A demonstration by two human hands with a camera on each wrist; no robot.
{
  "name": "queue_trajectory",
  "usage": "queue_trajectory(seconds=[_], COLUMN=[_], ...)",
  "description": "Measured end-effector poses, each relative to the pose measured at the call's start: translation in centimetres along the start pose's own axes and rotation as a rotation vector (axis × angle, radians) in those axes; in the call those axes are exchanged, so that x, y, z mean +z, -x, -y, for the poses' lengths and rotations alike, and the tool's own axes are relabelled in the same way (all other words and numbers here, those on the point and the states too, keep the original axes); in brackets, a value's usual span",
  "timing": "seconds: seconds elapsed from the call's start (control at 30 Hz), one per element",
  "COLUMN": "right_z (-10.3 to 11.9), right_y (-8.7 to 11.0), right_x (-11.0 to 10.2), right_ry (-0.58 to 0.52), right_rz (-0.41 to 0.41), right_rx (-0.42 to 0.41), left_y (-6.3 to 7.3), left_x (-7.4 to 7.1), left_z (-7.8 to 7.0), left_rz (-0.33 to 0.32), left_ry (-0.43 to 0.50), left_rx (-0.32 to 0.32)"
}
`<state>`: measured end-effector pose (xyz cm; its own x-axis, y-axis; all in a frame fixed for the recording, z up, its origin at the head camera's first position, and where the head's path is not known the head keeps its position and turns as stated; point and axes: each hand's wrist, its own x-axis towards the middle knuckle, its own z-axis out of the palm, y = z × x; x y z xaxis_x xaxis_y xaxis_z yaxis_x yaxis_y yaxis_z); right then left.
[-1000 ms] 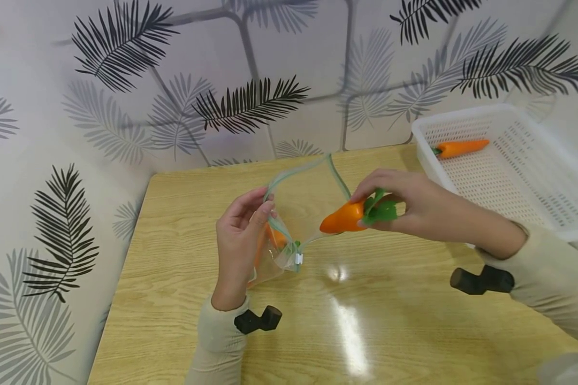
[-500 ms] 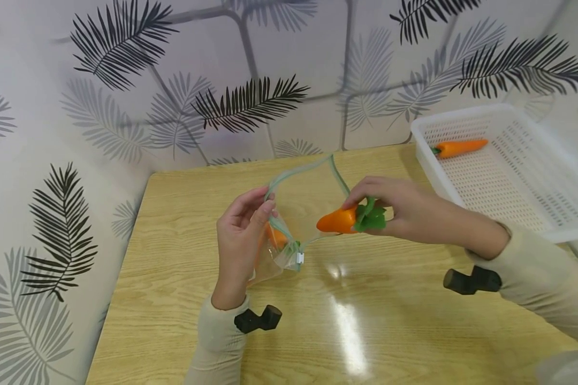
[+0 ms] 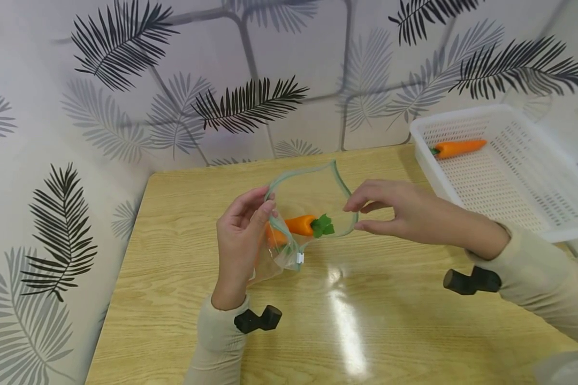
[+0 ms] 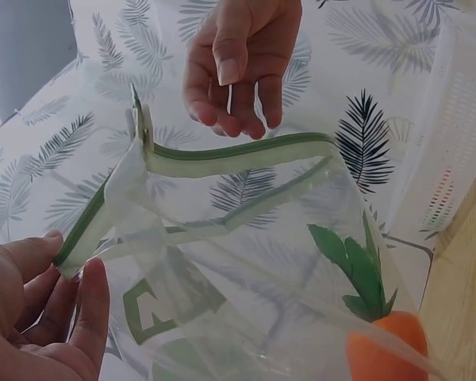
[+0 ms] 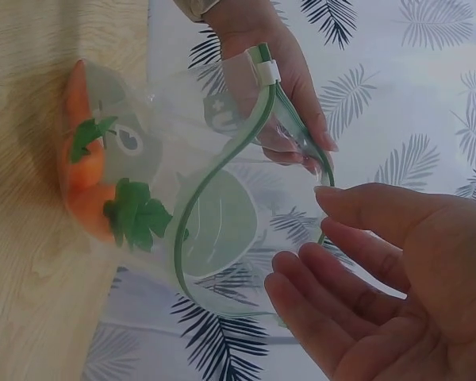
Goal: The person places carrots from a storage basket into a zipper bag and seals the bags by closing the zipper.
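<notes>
Left hand (image 3: 241, 222): thumb and fingers pinch the green-edged rim of a clear zip bag (image 3: 268, 267) at its left side. Right hand (image 3: 397, 208): holds nothing; thumb and fingers stand apart in a moderate gap, fingers slightly bent, at the opposite side of the bag's mouth. The fingertips overlap the rim in the head view; contact with it cannot be told. The bag lies between the two hands with its mouth spread wide towards the right hand. Inside it, just right of the left thumb, is an orange carrot (image 3: 299, 225), its green leaves (image 3: 323, 225) pointing at the right hand and well short of its fingertips. A second carrot (image 3: 275, 235) shows through the film, closer to the left hand and partly covered by folds. In the right wrist view both sit low in the bag, away from the right palm, near the wooden table (image 3: 164, 278). A white slider (image 3: 300, 258) sits on the rim, below and right of the left thumb. Beyond and right of the right hand stands a white basket (image 3: 438, 179); a loose carrot (image 3: 461, 148) lies along its far side, leaf end to the left.
</notes>
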<state>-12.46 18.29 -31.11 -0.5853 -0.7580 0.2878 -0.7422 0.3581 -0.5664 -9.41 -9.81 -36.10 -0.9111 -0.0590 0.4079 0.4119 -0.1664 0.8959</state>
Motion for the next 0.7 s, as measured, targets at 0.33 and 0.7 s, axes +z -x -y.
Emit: queue_trajectory(seconds=[0.33, 0.7], right_z=[-0.8, -4.0], right_y=[0.5, 1.5], right_x=[-1.5, -4.6], right_ry=[-0.001, 0.148], right_rz=[-0.001, -0.074], right_rx=[0.149, 0.295], left_y=[0.0, 0.1], left_x=[-0.3, -0.5], left_z=[0.1, -0.1], left_rz=[-0.008, -0.013], left_ry=[-0.011, -0.016], left_rx=[0.018, 0.023])
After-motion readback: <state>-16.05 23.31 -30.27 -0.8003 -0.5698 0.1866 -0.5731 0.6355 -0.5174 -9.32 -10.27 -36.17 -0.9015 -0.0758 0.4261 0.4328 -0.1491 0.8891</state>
